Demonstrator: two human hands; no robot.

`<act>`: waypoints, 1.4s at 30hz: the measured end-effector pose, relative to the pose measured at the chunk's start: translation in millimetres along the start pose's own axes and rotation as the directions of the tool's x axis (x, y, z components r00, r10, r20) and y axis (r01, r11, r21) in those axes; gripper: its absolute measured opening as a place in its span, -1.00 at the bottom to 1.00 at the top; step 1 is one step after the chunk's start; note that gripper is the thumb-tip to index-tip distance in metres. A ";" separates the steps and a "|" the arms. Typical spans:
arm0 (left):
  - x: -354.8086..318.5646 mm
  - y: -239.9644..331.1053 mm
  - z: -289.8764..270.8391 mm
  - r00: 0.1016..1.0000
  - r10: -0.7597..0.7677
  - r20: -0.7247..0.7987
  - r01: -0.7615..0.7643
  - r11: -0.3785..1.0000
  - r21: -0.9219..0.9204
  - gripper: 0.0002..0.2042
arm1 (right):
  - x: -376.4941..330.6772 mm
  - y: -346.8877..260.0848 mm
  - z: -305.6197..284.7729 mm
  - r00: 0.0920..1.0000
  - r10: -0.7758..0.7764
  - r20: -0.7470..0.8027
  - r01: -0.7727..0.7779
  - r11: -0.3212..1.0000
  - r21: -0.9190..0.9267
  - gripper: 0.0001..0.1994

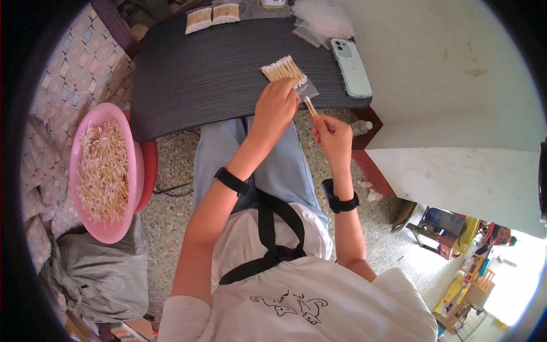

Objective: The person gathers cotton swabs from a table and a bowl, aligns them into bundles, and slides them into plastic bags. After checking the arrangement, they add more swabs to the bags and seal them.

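Cotton swabs [103, 174] heap up in a pink tub [135, 182] at the far left; they look very light, with soft ends and thin, stiff sticks that might snap or roll, so the middle of the stick seems the best place to hold; next, the left hand [277, 105] curls its fingers on a clear bag [309, 90] with a swab bunch [284, 69], above the dark table [194, 68]; the bag looks thin and slippery; the right hand [333, 134] pinches a few sticks [311, 108], white tips up; the loose bag edge is near those tips and could snag them; around them, left to right, are two packed bags [212, 17], loose clear bags [323, 20], a pale phone [353, 68] and a bottle [362, 127] below the table.
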State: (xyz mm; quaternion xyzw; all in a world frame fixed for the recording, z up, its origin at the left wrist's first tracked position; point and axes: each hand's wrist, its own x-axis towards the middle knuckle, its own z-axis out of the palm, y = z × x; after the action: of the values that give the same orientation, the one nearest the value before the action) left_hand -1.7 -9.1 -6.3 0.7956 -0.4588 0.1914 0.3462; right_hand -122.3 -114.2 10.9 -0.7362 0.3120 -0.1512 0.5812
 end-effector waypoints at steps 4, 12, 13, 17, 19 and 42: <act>-0.8 1.0 0.4 0.999 -0.005 -0.034 0.003 0.998 -0.061 -0.86 | -1.7 -3.3 0.1 1.000 -0.014 0.011 0.013 0.999 0.030 -0.80; 2.4 4.4 0.8 0.997 -0.046 -0.054 0.035 0.983 -0.180 -0.89 | 1.6 -6.0 1.7 1.000 -0.010 0.019 0.012 0.996 -0.093 -0.81; 2.9 3.3 0.3 0.999 0.018 -0.036 -0.023 0.990 -0.136 -0.90 | 4.9 -5.4 2.0 0.999 -0.054 0.005 0.054 0.992 -0.111 -0.81; 0.3 -2.9 0.6 0.995 0.039 0.096 -0.018 0.977 -0.214 -0.92 | 14.6 -15.8 9.2 0.977 -0.206 -0.056 0.195 0.967 -0.162 -0.83; 0.4 -2.0 3.1 0.997 0.011 0.082 0.010 0.967 -0.253 -0.91 | 20.0 -14.3 11.0 0.963 -0.266 -0.052 0.250 0.945 -0.209 -0.85; 1.1 -2.1 -2.0 0.978 -0.029 0.207 0.088 0.956 -0.279 -0.63 | 45.5 -35.7 39.1 0.891 -0.451 0.059 0.336 0.566 -0.753 -0.79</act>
State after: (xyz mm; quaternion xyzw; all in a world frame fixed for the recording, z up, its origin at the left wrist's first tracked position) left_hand 0.7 -7.5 -5.0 0.7655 -0.4905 0.0311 0.4153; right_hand -54.7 -108.7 27.6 -0.9461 0.2134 -0.1870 0.1561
